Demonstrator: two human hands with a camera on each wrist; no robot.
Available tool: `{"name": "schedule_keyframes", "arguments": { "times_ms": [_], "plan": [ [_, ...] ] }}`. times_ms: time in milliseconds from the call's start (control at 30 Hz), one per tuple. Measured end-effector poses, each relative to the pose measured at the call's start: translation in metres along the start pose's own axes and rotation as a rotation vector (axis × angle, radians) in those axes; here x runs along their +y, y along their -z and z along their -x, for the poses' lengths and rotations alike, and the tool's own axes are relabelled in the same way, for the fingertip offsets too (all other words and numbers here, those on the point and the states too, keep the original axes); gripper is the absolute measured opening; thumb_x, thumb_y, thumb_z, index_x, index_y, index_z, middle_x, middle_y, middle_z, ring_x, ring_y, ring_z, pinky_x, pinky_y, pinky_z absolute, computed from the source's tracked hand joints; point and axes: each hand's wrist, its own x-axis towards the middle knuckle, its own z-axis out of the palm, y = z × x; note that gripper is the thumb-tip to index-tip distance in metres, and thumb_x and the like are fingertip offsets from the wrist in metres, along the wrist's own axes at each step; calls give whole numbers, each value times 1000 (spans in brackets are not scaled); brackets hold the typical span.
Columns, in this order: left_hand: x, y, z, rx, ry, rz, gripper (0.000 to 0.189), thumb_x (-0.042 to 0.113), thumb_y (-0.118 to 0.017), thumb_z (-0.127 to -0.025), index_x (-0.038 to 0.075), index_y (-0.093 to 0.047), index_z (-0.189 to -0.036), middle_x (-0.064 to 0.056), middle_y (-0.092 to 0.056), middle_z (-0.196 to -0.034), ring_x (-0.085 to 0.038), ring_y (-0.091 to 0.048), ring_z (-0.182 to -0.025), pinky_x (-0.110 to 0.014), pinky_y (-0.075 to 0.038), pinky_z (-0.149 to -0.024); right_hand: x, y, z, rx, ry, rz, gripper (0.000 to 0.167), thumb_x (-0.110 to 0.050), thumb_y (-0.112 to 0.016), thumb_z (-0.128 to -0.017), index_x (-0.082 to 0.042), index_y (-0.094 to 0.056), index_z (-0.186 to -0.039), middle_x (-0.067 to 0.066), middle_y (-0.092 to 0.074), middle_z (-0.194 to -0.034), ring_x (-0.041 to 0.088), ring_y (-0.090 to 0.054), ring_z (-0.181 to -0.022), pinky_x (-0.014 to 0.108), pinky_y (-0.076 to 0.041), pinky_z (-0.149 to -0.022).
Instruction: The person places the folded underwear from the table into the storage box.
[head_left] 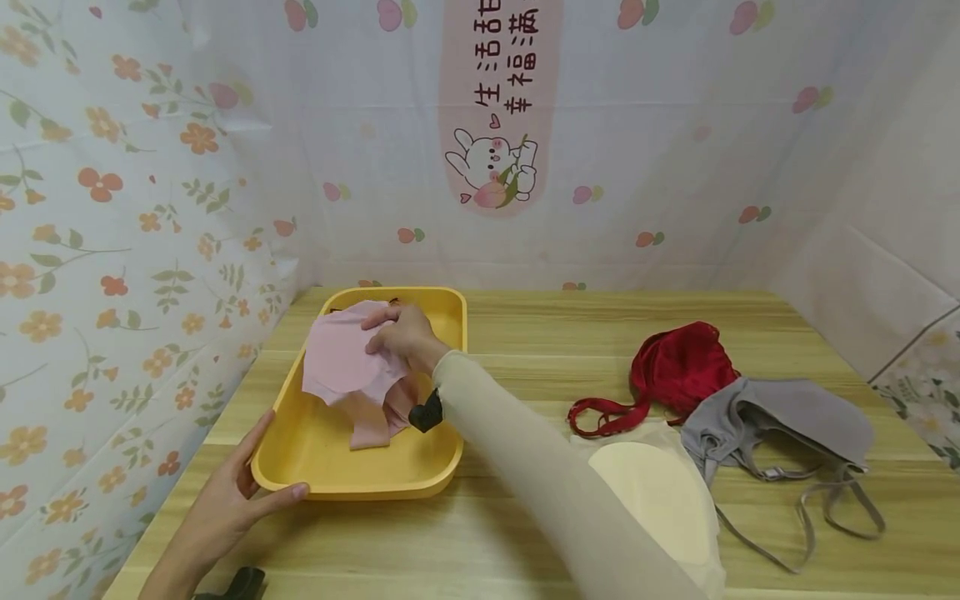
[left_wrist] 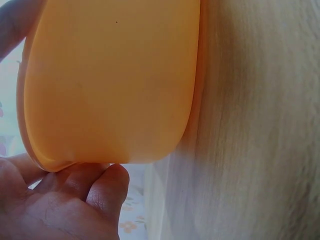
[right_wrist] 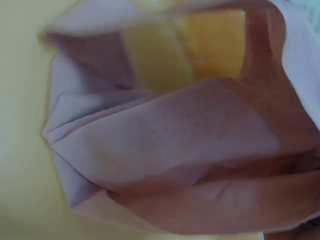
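A yellow plastic bin (head_left: 311,454) stands at the left of the table. My left hand (head_left: 228,496) grips its near left corner, thumb on the front rim and fingers along the left side. In the left wrist view the fingers bend against the bin's wall (left_wrist: 115,90). Over the bin, my right hand (head_left: 405,333) pinches a soft pink bra (head_left: 341,354) by its upper right part. The bra hangs down into the bin, with a round cup facing up and a band below it. Its folds (right_wrist: 150,135) fill the right wrist view.
Right of the bin lie a red bra (head_left: 682,367), a grey bra (head_left: 802,417) with loose straps and a cream bra (head_left: 652,492), partly behind my right sleeve (head_left: 525,467). Something dark with orange shows at the bin's back. Patterned sheets (head_left: 637,167) hang behind and beside the table.
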Motion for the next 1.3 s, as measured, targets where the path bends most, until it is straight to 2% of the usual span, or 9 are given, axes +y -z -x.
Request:
{"name": "schedule_keyframes", "arguments": {
  "times_ms": [100, 367, 500, 600, 633, 733, 933, 1100, 1300],
  "plan": [
    [-1, 0, 1, 3, -6, 8, 104, 16, -72, -93, 16, 5, -163, -26, -8, -167, 30, -35, -116, 4, -37, -89, 5, -3, -1, 4, -19, 64, 27, 9, -79, -74, -14, -81, -88, 5, -66, -123, 14, -56, -88, 24, -55, -70],
    [0, 0, 1, 10, -11, 18, 104, 16, -72, -93, 19, 4, -163, -24, -5, -168, 30, -34, -116, 3, -38, -90, 14, -6, -1, -25, -23, 96, 25, 12, -78, -73, -10, -78, -85, 6, -65, -119, 15, -55, -85, 23, -51, -63],
    [0, -1, 0, 5, 3, -5, 103, 18, -71, -94, 19, 5, -163, -22, -2, -169, -5, -40, -142, 2, -38, -90, 18, -6, 1, -58, -30, 108, 28, 15, -76, -72, -8, -77, -88, 6, -62, -128, 15, -56, -85, 22, -51, -61],
    [1, -2, -1, 1, 8, -1, 103, 18, -71, -94, 18, 6, -163, -20, 0, -169, -40, -28, -147, 2, -38, -90, 21, -5, 2, -74, 5, 169, 30, 14, -76, -71, -7, -77, -92, 8, -62, -130, 14, -55, -89, 21, -51, -62],
    [1, -2, -1, 0, 10, 3, 103, 18, -71, -94, 18, 6, -163, -20, 1, -169, -43, -26, -147, 2, -38, -90, 21, -4, 2, -80, 22, 189, 31, 14, -76, -70, -7, -77, -93, 8, -63, -130, 14, -54, -90, 21, -50, -63],
    [2, -1, 0, 0, 0, 14, 103, 16, -71, -94, 17, 6, -163, -20, 2, -169, -46, -24, -147, 3, -37, -90, 22, -3, 2, -90, 76, 278, 32, 10, -78, -70, -10, -78, -95, 8, -65, -127, 14, -52, -94, 20, -49, -65],
    [5, -1, -1, -3, 0, 17, 104, 17, -71, -93, 19, 7, -163, -17, 5, -170, -49, -20, -149, 4, -34, -90, 25, -7, 1, -100, 101, 308, 31, 7, -79, -71, -11, -78, -96, 9, -64, -127, 15, -53, -95, 20, -51, -64],
    [5, -1, -2, 0, 4, 19, 105, 17, -72, -93, 19, 7, -163, -16, 5, -170, -48, -19, -149, 5, -32, -91, 26, -10, 2, -102, 184, 485, 28, -2, -83, -73, -13, -77, -97, 8, -66, -126, 17, -53, -97, 18, -48, -66],
    [4, -1, -1, 6, -1, 20, 106, 16, -73, -93, 17, 6, -163, -17, 5, -170, -48, -19, -149, 5, -32, -91, 26, -13, 2, -122, 260, 606, 26, -6, -84, -75, -10, -75, -99, 5, -71, -116, 15, -55, -97, 16, -46, -72]
  ]
}}
